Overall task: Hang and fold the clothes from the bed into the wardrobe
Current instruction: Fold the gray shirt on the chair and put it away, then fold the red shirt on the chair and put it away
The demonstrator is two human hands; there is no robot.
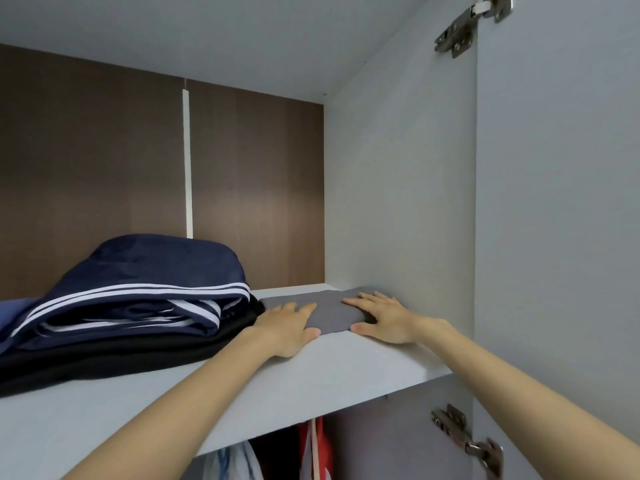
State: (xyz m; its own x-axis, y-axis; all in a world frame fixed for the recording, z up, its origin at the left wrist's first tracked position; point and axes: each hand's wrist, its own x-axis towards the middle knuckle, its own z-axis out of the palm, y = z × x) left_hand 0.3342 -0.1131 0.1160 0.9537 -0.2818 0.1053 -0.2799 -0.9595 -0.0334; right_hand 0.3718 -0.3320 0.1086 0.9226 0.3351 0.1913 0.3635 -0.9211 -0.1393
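On the pale shelf (346, 368), a folded navy jacket (145, 282) tops a black garment (104, 358) at left, before a brown back panel (86, 168). Just beside them, near the side wall (398, 202), lies the grey cloth (332, 311). The left hand (289, 327) and right hand (384, 320) press flat on its ends, fingers straight.

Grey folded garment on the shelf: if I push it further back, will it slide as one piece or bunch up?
Probably slides: the grey folded garment lies thin and flat on the smooth shelf. It looks soft, so pushing from the front edge alone may wrinkle it; the left hand and right hand lying flat on top should help.
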